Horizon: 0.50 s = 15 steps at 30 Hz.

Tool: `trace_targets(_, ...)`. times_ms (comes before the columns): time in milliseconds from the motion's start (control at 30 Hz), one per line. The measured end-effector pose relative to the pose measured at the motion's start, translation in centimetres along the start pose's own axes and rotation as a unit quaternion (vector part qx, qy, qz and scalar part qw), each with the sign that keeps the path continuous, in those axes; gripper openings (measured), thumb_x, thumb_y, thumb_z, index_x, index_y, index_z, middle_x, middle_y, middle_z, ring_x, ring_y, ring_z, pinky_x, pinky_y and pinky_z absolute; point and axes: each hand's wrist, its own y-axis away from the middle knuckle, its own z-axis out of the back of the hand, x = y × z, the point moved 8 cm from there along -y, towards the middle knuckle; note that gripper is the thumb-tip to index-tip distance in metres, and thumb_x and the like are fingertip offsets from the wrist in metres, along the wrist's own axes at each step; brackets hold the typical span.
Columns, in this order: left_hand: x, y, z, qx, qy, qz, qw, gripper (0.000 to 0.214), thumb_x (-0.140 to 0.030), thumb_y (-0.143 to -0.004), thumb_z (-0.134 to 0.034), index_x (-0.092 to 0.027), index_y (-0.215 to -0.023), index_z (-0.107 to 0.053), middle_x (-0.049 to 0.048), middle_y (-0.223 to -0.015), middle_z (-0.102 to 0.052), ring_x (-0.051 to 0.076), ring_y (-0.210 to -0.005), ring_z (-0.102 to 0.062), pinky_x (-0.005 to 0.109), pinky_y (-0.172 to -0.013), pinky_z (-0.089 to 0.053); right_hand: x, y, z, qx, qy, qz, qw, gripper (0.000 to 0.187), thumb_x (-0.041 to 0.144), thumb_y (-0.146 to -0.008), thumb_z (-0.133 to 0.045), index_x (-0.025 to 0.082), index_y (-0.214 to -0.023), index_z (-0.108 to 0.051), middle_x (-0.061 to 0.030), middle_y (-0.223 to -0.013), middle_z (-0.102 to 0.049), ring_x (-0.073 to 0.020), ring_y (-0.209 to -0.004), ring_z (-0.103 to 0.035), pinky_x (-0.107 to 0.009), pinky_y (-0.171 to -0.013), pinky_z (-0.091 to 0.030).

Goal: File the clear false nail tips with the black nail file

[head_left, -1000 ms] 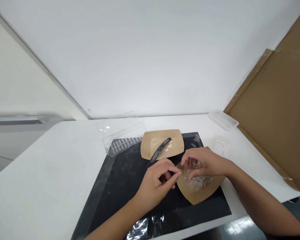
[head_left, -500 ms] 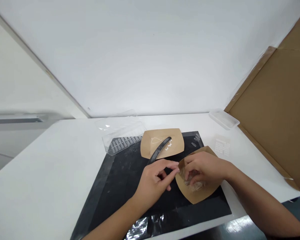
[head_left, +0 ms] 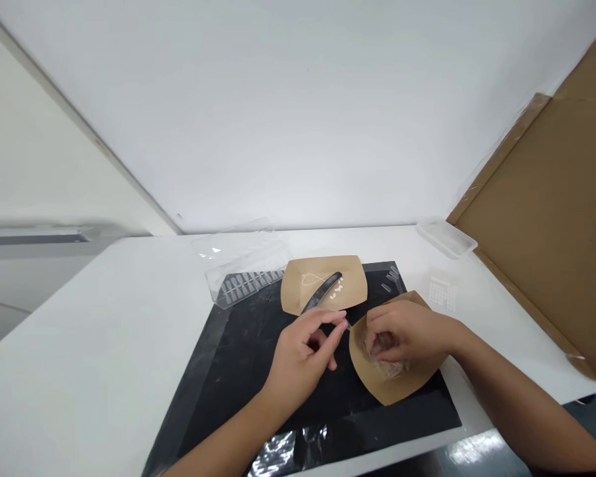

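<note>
Over the black mat [head_left: 248,371], my left hand [head_left: 305,344] pinches a small clear piece that looks like a false nail tip [head_left: 348,325]. My right hand [head_left: 410,328] reaches into the near brown paper tray [head_left: 385,391], where a pile of clear false nail tips [head_left: 392,368] lies. Its thumb and fingers are drawn together; what they hold, if anything, I cannot make out. Beyond my left hand stands another brown paper tray [head_left: 291,285]. A dark curved nail file [head_left: 322,291] rests across it, beside small white bits [head_left: 336,289].
A clear plastic case [head_left: 218,275] with rows of nail tips [head_left: 243,285] overlaps the mat's far left corner. Several loose clear tips [head_left: 390,278] lie at its far right. A translucent tub [head_left: 447,238] and a sheet with white marks [head_left: 443,293] are near the cardboard [head_left: 541,232].
My left fingertips have moved slightly left, away from the near tray's edge, and a clear tip now shows between them. My right hand stays in the tray, its fingers drawn closer together.
</note>
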Motion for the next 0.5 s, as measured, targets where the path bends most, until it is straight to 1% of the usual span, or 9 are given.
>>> trace_targets(67, -0.1, -0.2, 0.5, -0.015, 0.006, 0.006, 1.000, 0.020, -0.039, -0.095, -0.071, -0.021, -0.101, -0.076, 0.0049, -0.100, -0.078, 0.007, -0.041, -0.063, 0.019, -0.044, -0.051, 0.0, 0.0, 0.6, -0.021, -0.004, -0.009, 1.000, 0.011, 0.021, -0.091, -0.071, 0.024, -0.101, -0.074, 0.0010, -0.095, -0.070, -0.0121, -0.078, -0.066, -0.023, -0.069, -0.048)
trace_targets(133, 0.1, -0.4, 1.1, -0.032, 0.006, 0.016, 0.999, 0.020, -0.039, -0.095, -0.071, -0.021, -0.102, -0.075, 0.0016, -0.086, -0.077, 0.007, -0.042, -0.063, 0.018, -0.045, -0.049, -0.1, 0.1, 1.3, -0.057, 0.007, -0.025, 0.998, 0.010, 0.022, -0.094, -0.068, 0.024, -0.103, -0.073, 0.0008, -0.098, -0.072, -0.0126, -0.081, -0.067, -0.023, -0.070, -0.049)
trace_targets(200, 0.3, -0.7, 1.9, -0.053, -0.001, 0.024, 0.998, 0.022, -0.040, -0.095, -0.072, -0.021, -0.104, -0.074, -0.0031, -0.064, -0.071, 0.009, -0.041, -0.062, 0.017, -0.044, -0.045, -0.3, 0.1, 1.8, -0.090, 0.028, -0.034, 0.995, 0.010, 0.026, -0.097, -0.066, 0.025, -0.104, -0.072, 0.0005, -0.098, -0.072, -0.0140, -0.083, -0.067, -0.025, -0.072, -0.049)
trace_targets(267, 0.4, -1.0, 2.8, -0.082, -0.008, 0.030, 0.996, 0.024, -0.041, -0.094, -0.073, -0.020, -0.107, -0.074, -0.0064, -0.049, -0.062, 0.010, -0.041, -0.061, 0.017, -0.043, -0.042, -0.4, 0.2, 2.1, -0.115, 0.038, -0.033, 0.992, 0.013, 0.029, -0.099, -0.063, 0.026, -0.109, -0.071, -0.0003, -0.099, -0.072, -0.0147, -0.083, -0.067, -0.026, -0.073, -0.049)
trace_targets(300, 0.4, -1.1, 3.3, -0.099, -0.007, 0.030, 0.995, 0.026, -0.042, -0.093, -0.074, -0.020, -0.107, -0.074, -0.0066, -0.048, -0.061, 0.011, -0.042, -0.062, 0.018, -0.043, -0.042, -0.4, 0.2, 2.2, -0.125, 0.036, -0.030, 0.991, 0.014, 0.030, -0.100, -0.062, 0.026, -0.111, -0.070, -0.0007, -0.099, -0.071, -0.0147, -0.083, -0.066, -0.026, -0.072, -0.050)
trace_targets(367, 0.4, -1.4, 4.0, -0.132, 0.007, 0.026, 0.991, 0.027, -0.043, -0.091, -0.076, -0.019, -0.104, -0.075, -0.0050, -0.052, -0.065, 0.011, -0.045, -0.064, 0.019, -0.046, -0.045, -0.3, 0.1, 2.4, -0.145, 0.023, -0.027, 0.989, 0.017, 0.032, -0.101, -0.061, 0.026, -0.116, -0.068, -0.0017, -0.100, -0.071, -0.0147, -0.081, -0.066, -0.026, -0.071, -0.050)
trace_targets(433, 0.3, -1.8, 4.4, -0.148, 0.022, 0.025, 0.988, 0.028, -0.044, -0.090, -0.077, -0.018, -0.103, -0.075, -0.0032, -0.056, -0.069, 0.013, -0.049, -0.067, 0.020, -0.048, -0.047, 0.0, 0.1, 2.5, -0.165, 0.006, -0.028, 0.986, 0.021, 0.034, -0.102, -0.061, 0.025, -0.120, -0.065, -0.0027, -0.101, -0.071, -0.0150, -0.080, -0.066, -0.027, -0.071, -0.050)
trace_targets(500, 0.3, -2.0, 4.7, -0.156, 0.027, 0.029, 0.987, 0.030, -0.045, -0.089, -0.077, -0.018, -0.102, -0.075, -0.0025, -0.056, -0.070, 0.013, -0.050, -0.067, 0.020, -0.046, -0.046, 0.6, 0.0, 2.7, -0.184, -0.010, -0.035, 0.982, 0.026, 0.034, -0.102, -0.060, 0.025, -0.126, -0.061, -0.0033, -0.101, -0.072, -0.0153, -0.078, -0.065, -0.028, -0.070, -0.051)
